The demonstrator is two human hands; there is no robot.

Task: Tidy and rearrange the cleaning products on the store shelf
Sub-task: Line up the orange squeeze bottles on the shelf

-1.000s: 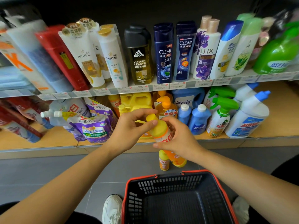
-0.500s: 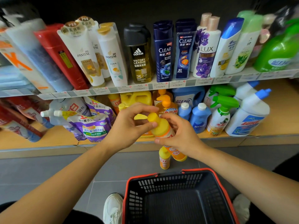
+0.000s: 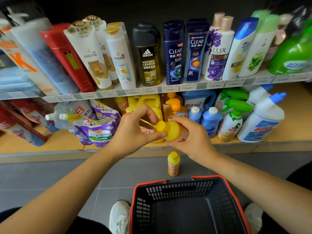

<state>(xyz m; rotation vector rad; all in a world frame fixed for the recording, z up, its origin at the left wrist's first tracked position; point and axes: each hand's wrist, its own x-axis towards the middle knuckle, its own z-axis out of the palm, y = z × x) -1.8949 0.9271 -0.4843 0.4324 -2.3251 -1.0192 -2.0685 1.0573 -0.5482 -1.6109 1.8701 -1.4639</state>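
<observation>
Left hand pinches the cap of the yellow bottle; right hand wraps its body.

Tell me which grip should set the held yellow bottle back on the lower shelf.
Right. The right grip wraps the yellow bottle round its body; the left grip only pinches the cap with fingertips. The lower shelf lies just beyond, so the right could likely place it alone.
</observation>
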